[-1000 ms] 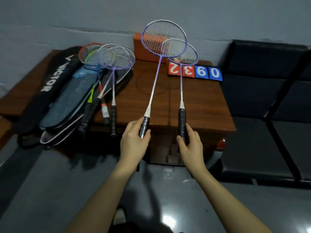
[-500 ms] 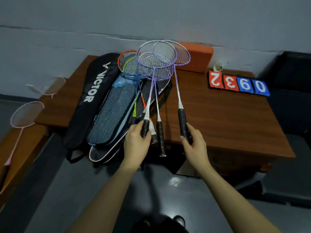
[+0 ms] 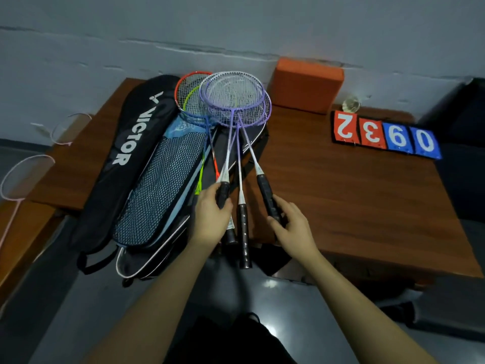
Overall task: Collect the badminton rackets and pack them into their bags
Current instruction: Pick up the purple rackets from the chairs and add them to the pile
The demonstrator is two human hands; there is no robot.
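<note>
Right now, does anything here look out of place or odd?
Yes. Two pink rackets lie off to the left, apart from the racket pile on the bags. The scoreboard on the table lies flat with its digits upside down from here.

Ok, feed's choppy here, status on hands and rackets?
Left hand gripping one purple racket handle, right hand gripping another. Heads over the pile on the bags. Nothing bagged, nothing blocking.

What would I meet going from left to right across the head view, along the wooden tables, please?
Pink rackets → black VICTOR bag → mesh-fronted blue bag → pile of rackets, with the left hand and right hand at two purple rackets' handles → orange block → score cards.
</note>
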